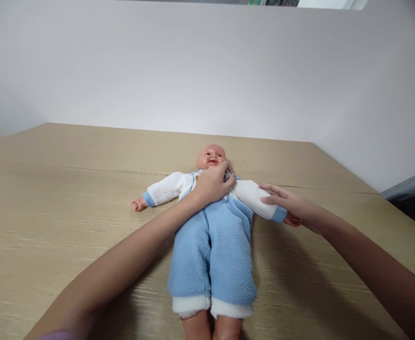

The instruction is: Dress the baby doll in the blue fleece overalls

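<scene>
A baby doll point(211, 250) lies on its back in blue fleece overalls and a white top with blue cuffs. Its bald head point(211, 153) points away from me and its bare legs point toward me. My left hand point(214, 183) lies across the doll's upper chest, fingers curled at the collar and shoulder strap; the exact grip is partly hidden. Against the doll's white sleeve point(252, 196) on the right rests my right hand point(287, 203), its fingers stretched out and thumb apart, near the blue cuff. The doll's other arm point(167, 189) lies spread out to the left.
A light wooden table point(69, 198) bears the doll, with a seam running across it. Behind stands a pale wall or partition point(193, 71). Something dark point(413, 198) shows beyond the table's right edge.
</scene>
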Demonstrator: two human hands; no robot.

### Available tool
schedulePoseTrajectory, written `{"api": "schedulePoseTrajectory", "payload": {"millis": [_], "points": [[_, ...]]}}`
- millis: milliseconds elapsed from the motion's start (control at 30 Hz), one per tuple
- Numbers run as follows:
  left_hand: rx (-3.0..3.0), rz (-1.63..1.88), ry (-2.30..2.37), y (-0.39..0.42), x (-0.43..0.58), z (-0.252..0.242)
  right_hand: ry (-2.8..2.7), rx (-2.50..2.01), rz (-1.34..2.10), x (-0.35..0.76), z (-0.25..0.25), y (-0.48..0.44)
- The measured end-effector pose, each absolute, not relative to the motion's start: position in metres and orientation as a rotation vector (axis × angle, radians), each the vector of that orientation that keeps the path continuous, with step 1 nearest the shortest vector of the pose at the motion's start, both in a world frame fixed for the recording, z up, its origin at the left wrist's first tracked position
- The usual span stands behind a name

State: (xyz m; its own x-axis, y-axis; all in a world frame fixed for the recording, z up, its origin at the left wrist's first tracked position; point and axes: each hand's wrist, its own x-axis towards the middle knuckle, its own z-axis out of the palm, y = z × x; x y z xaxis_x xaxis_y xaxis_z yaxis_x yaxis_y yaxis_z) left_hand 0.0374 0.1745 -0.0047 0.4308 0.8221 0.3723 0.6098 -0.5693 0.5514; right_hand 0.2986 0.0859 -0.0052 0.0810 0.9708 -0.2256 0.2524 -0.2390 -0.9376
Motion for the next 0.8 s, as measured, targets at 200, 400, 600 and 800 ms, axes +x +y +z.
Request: {"api": "schedulePoseTrajectory", "payload": {"millis": [200, 400, 600, 800], "points": [[2.337, 0.851, 1.246, 0.174, 0.037, -0.003, -1.456, -1.635, 1.062, 0.331, -0.019, 0.082], [2.348, 0.823, 1.291, 0.17, 0.037, 0.003, -1.392, -1.788, 0.964, 0.342, -0.039, 0.082], [2.342, 0.819, 1.28, 0.171, 0.038, 0.003, -1.53, -1.577, 1.118, 0.347, -0.042, 0.073], [2.334, 0.844, 1.26, 0.171, 0.037, 0.0, -1.535, -1.552, 0.88, 0.347, -0.05, 0.076]]}}
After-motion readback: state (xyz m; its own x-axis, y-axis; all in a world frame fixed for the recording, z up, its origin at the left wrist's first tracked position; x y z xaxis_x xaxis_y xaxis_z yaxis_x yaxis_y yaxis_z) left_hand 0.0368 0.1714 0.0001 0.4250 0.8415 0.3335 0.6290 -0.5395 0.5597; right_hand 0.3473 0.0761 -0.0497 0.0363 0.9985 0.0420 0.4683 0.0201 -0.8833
